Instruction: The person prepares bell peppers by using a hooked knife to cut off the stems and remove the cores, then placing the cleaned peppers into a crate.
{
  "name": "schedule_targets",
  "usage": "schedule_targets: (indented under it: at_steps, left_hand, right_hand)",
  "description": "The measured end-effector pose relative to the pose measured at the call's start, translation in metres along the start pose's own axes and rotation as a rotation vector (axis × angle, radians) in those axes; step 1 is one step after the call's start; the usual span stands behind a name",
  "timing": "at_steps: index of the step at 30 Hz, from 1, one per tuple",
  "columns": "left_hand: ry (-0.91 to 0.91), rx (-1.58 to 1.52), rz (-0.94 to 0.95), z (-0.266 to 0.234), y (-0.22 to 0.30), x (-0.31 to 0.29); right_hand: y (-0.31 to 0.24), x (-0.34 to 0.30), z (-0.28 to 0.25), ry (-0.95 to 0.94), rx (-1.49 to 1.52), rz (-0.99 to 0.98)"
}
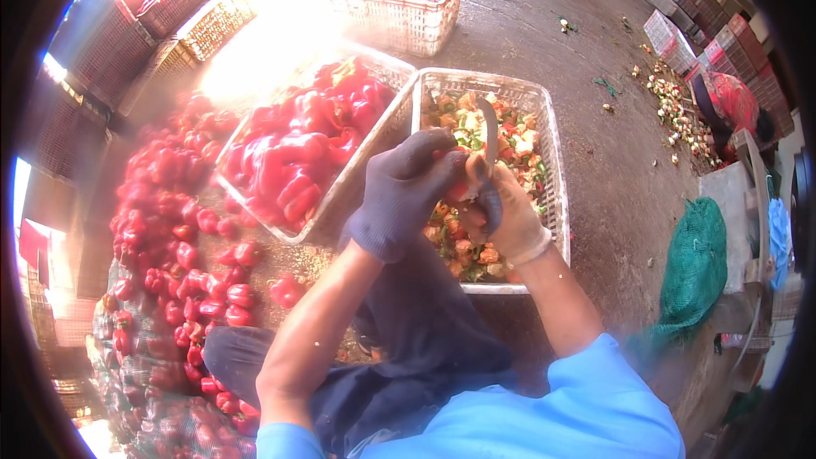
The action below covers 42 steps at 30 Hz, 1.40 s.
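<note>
My left hand (398, 194), in a dark knitted glove, is closed around a red bell pepper (459, 190), mostly hidden by the fingers. My right hand (515, 219), in a pale glove, grips a knife whose curved blade (490, 129) points up beside the pepper. Both hands meet above a white plastic crate (557, 178) holding cut-out pepper cores and stems (520, 140). Left of it stands a tilted white crate (361, 166) of red peppers (293, 153). Whether the blade touches the pepper I cannot tell.
Loose red peppers (183, 238) spill across the floor at left, beside a mesh sack (161, 408). Another crate (399, 13) stands ahead. Stacked crates (106, 42) line the left. At right are a green mesh bag (697, 255), scattered cores (671, 106) and a crouching person (731, 106).
</note>
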State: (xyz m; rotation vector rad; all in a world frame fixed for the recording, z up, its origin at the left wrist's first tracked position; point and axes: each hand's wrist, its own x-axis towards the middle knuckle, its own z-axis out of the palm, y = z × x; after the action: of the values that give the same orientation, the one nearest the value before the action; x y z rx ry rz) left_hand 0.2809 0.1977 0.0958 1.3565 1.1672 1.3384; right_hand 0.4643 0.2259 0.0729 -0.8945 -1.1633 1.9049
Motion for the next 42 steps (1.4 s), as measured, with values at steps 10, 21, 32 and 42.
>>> schedule_targets:
  at_steps: [10, 21, 32, 42]
  left_hand:
    - [-0.131, -0.445, -0.320, -0.007, 0.003, 0.009]
    - [-0.021, -0.279, -0.291, 0.009, 0.006, 0.006]
    - [-0.012, -0.264, -0.320, -0.003, 0.016, 0.003]
    - [0.001, -0.313, -0.309, -0.013, 0.025, 0.001]
  right_hand:
    - [-0.002, -0.003, -0.012, 0.017, 0.108, -0.008]
    - [-0.018, -0.012, -0.001, 0.164, 0.027, -0.065]
    - [-0.016, -0.011, 0.005, 0.129, 0.105, -0.054]
    - [-0.009, -0.004, 0.013, 0.216, -0.337, -0.471]
